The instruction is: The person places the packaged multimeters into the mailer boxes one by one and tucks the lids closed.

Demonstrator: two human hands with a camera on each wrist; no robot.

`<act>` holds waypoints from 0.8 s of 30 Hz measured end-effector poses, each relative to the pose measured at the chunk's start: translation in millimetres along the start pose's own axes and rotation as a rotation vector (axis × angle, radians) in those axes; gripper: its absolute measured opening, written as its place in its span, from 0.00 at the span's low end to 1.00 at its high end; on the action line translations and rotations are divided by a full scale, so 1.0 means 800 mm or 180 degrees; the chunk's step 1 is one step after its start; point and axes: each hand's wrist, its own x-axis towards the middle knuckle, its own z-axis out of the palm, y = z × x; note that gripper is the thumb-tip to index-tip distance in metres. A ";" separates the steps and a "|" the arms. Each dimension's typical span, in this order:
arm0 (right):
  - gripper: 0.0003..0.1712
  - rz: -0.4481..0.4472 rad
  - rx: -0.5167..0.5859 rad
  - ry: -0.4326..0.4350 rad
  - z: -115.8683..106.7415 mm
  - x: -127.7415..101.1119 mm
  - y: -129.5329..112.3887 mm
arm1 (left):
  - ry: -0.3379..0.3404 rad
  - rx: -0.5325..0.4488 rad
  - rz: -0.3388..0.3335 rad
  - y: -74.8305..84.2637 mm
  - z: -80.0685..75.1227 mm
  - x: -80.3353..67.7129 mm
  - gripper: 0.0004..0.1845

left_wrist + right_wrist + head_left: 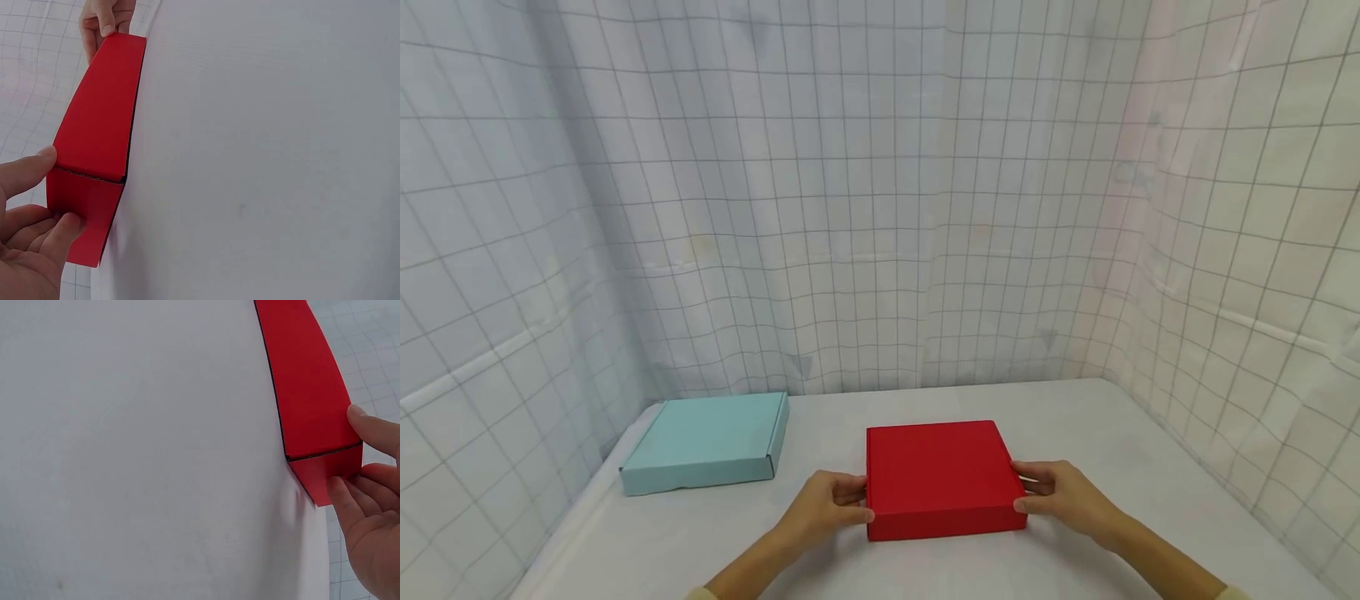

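A flat red box (936, 475) lies shut on the white table (1112, 450), near its front edge. My left hand (848, 500) holds the box's left side near the front corner, thumb on the top edge and fingers against the side wall. My right hand (1028, 493) holds the right side in the same way. The left wrist view shows the red box (100, 119) edge-on, with my left hand (55, 190) at the near corner and the right hand (103, 19) at the far end. In the right wrist view my right hand (347, 450) pinches the red box (309, 394) at its corner.
A light blue flat box (707, 440) lies shut at the back left of the table. White grid-patterned curtains (880, 208) close in the table at the back and on both sides. Bare table (1150, 500) stretches to the right of the red box.
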 end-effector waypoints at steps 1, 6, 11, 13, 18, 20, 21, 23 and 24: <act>0.43 0.0003 0.0013 0.0000 -0.001 0.000 0.001 | 0.0005 -0.0002 -0.0007 0.000 0.001 0.001 0.31; 0.43 0.0036 0.0082 0.0012 -0.010 0.000 0.007 | 0.0056 -0.0052 -0.0010 0.000 0.007 0.007 0.31; 0.43 0.0098 0.0214 0.0038 -0.023 0.002 0.013 | 0.0137 -0.0194 -0.0024 0.002 0.014 0.016 0.30; 0.44 0.0104 0.0242 0.0056 -0.029 0.003 0.015 | 0.0155 -0.0248 -0.0013 0.003 0.019 0.022 0.30; 0.43 0.0162 0.0220 0.0194 -0.046 0.006 0.021 | 0.0262 -0.0274 0.0006 0.005 0.034 0.041 0.29; 0.43 0.0183 0.0221 0.0226 -0.052 0.007 0.025 | 0.0312 -0.0277 0.0011 0.005 0.040 0.049 0.29; 0.43 0.0185 0.0223 0.0221 -0.055 0.007 0.026 | 0.0321 -0.0298 0.0023 0.005 0.043 0.052 0.28; 0.43 0.0164 0.0227 0.0191 -0.060 0.007 0.028 | 0.0341 -0.0327 0.0019 0.004 0.047 0.058 0.28; 0.42 0.0153 0.0223 0.0177 -0.063 0.007 0.029 | 0.0345 -0.0354 0.0016 0.003 0.049 0.061 0.28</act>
